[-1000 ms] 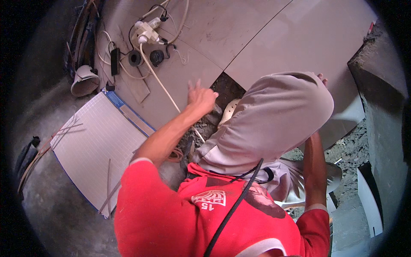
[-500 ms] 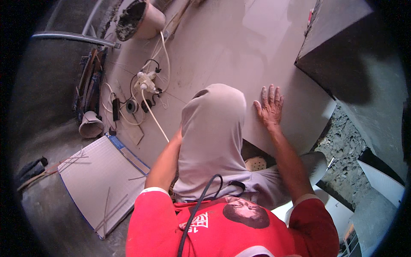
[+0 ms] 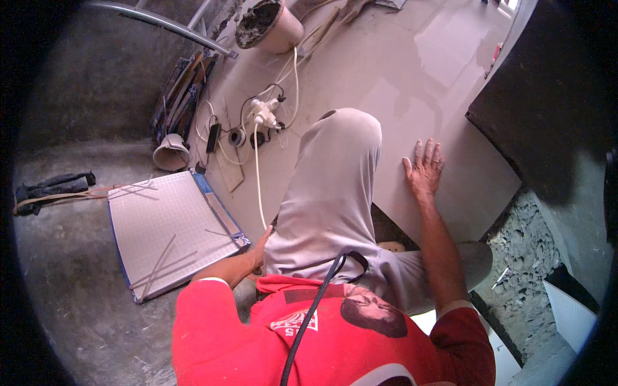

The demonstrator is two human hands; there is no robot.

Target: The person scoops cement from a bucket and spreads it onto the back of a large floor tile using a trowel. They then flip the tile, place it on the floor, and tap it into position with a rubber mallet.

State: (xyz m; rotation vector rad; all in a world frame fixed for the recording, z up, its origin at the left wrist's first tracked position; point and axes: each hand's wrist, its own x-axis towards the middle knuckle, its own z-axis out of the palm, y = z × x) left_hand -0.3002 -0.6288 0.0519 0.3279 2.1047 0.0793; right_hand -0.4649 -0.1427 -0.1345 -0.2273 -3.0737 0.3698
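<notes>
My right hand (image 3: 424, 172) lies flat on a large pale floor tile (image 3: 473, 186), its fingers spread and dusty. The tile's near edge borders a rough grey mortar bed (image 3: 524, 238). Beside my raised left knee, my left hand (image 3: 262, 246) is low against the outer side of the trouser leg (image 3: 338, 174). The leg partly covers that hand, and its fingers are mostly hidden. A white cable (image 3: 259, 186) runs over the floor toward it from a white multi-way socket (image 3: 264, 112).
At the left lies a stack of white gridded tiles (image 3: 170, 225) with thin strips on top. A bucket of mortar (image 3: 280, 29) stands far off, a smaller white bucket (image 3: 171, 153) lies nearer. A dark panel (image 3: 528, 96) rises at the right. A tape roll (image 3: 237, 137) sits among the cables.
The whole view has turned, so the floor things appear farther right. My left hand has drawn back and shows more beside the leg. My right hand stays flat on the tile.
</notes>
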